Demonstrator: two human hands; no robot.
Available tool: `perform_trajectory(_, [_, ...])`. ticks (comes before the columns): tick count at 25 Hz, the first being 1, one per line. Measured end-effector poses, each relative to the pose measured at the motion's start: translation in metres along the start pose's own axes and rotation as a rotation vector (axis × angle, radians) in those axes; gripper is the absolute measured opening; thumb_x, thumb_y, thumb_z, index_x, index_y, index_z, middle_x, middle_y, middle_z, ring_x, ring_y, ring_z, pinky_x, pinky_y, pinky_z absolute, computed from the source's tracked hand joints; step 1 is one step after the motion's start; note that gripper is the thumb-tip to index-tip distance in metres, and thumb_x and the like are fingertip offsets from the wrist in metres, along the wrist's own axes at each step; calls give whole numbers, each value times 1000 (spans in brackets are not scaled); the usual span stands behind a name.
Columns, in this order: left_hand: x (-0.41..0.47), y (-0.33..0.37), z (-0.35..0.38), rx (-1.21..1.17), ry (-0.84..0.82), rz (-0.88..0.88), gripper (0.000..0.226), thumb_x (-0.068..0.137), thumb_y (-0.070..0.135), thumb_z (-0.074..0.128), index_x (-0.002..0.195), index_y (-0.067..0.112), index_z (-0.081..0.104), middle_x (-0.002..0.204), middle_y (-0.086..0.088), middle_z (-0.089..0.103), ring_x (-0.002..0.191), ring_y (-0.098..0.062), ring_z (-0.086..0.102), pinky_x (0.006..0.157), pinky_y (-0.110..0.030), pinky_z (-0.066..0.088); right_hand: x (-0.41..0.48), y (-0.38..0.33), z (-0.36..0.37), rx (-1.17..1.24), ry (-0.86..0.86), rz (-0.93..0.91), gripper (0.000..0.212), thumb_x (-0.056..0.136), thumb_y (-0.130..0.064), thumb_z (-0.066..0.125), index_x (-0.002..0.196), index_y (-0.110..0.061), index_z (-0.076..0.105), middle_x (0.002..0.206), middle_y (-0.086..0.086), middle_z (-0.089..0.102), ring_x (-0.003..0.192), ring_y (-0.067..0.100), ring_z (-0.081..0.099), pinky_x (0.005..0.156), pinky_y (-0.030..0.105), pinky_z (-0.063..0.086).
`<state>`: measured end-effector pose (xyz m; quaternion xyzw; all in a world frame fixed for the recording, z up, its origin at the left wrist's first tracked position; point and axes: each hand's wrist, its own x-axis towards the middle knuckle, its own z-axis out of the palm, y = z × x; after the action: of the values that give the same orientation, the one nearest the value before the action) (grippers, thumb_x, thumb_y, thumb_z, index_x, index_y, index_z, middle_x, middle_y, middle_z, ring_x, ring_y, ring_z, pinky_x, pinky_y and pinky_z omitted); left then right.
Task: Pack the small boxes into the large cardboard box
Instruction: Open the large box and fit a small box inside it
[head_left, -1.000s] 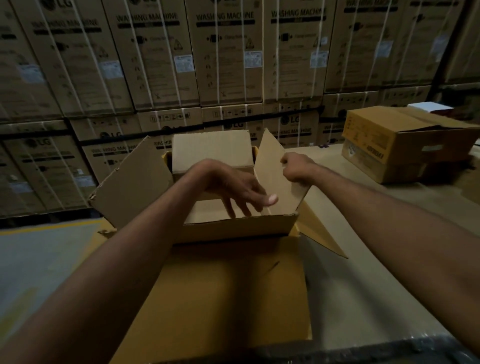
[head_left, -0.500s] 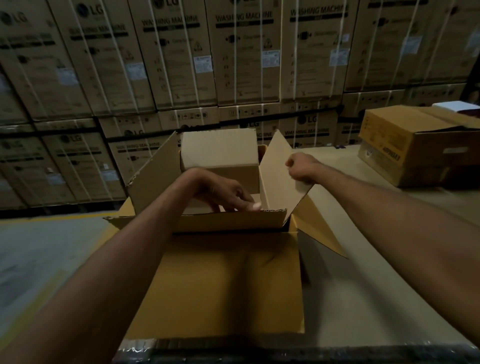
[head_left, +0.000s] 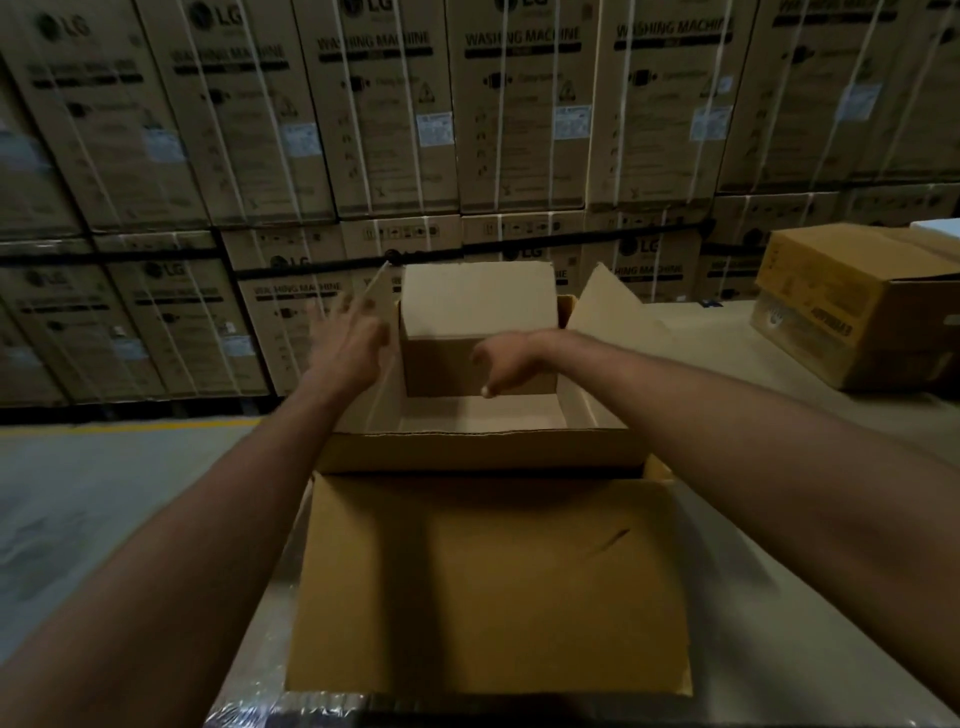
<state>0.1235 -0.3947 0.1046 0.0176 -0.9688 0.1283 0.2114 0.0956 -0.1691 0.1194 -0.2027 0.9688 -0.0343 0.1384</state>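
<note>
Large open brown cardboard box (head_left: 483, 452) is holding the small tan cardboard box (head_left: 478, 306) against its far wall. Right hand (head_left: 506, 366) is hovering just in front of the small box, nearer, grip slack and empty. Left hand (head_left: 353, 343), fingers spread and blurred, is lying just left of it.

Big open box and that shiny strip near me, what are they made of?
The big open box looks like plain brown cardboard: matte, creased flaps, ragged cut edge. The shiny strip seems clear plastic wrap, crinkled and glinting, though it's dim.
</note>
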Motion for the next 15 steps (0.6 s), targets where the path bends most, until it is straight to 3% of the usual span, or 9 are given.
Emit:
perform_trajectory(1, [5,-14,2,-10,-16,-110,30,89,21,69,116,33,66,152,-11,39,142,-36,31,114,-64,24,8,-22,-2,52,-31,-34,74,98,-21,66,161,-17,27,164,7,33,148,29,37,120,45,35])
perform_trajectory(2, [9,-28,4,-82,-66,-216,26,90,20,67,114,31,65,151,-13,38,139,-38,36,112,-64,29,15,-43,-3,98,-59,-62,76,99,-18,65,162,-16,23,166,6,29,149,29,34,121,44,34])
perform_trajectory(4, [16,-54,11,-380,-163,-339,24,93,14,61,116,21,65,132,-13,53,117,-31,55,97,-53,50,32,-81,-5,167,-121,-106,82,98,-16,65,163,-17,16,167,8,25,150,29,32,122,46,33])
perform_trajectory(6, [19,-67,18,-705,-235,-372,30,93,3,57,117,18,66,116,-9,59,105,-26,60,89,-46,57,47,-114,-1,224,-162,-132,85,97,-16,65,164,-18,13,166,11,27,147,30,37,119,48,37])
perform_trajectory(8, [22,-75,18,-862,-227,-391,32,93,-2,55,115,18,68,114,-5,59,107,-26,61,92,-44,57,56,-142,7,273,-134,-206,70,98,-10,61,158,-8,26,151,15,46,131,30,52,109,42,49])
perform_trajectory(9, [23,-81,19,-933,-200,-431,32,93,-3,55,113,17,70,115,-7,60,108,-26,61,94,-41,57,59,-155,13,322,-98,-249,55,98,-6,59,150,-4,39,134,14,57,116,27,60,96,33,55])
perform_trajectory(11, [21,-105,22,-1111,-144,-545,30,92,-9,56,113,7,71,121,-15,63,110,-27,60,90,-31,52,61,-178,26,382,2,-325,33,97,-3,57,130,-3,55,109,8,62,95,22,61,73,24,53])
perform_trajectory(13, [9,-126,33,-1170,-162,-602,28,92,-12,57,116,-1,68,124,-26,63,110,-32,60,78,-32,48,65,-191,37,336,19,-357,32,96,-2,57,127,-4,58,117,13,63,104,28,62,80,35,55])
perform_trajectory(15, [-6,-134,45,-1185,-249,-606,27,93,-12,55,114,3,63,126,-28,60,108,-32,59,80,-36,49,71,-195,47,220,-28,-343,49,89,2,58,138,-4,53,137,17,56,123,33,56,102,47,51])
